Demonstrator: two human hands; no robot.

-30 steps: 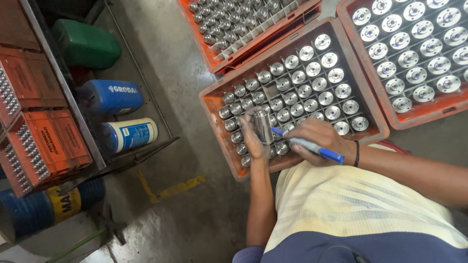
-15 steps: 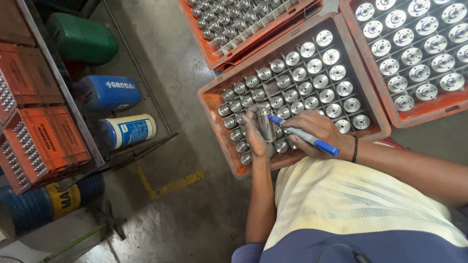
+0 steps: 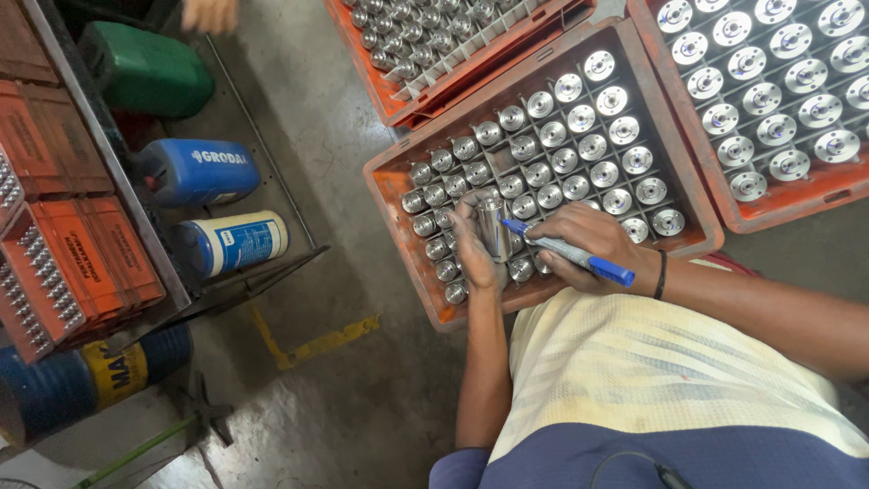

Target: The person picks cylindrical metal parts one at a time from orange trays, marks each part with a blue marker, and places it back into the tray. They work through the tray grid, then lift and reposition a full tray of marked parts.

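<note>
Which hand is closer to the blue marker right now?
Right. The right hand grips the blue marker, its tip toward the metal cylinder. The left hand holds that cylinder over the orange crate, just beside the marker's tip.

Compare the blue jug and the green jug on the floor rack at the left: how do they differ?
The blue jug is blue with white lettering; the green jug is plain green. The blue jug shows whole and lies on its side; the green jug, farther up the rack, is partly hidden by the shelf edge. Both look like plastic containers.
</note>
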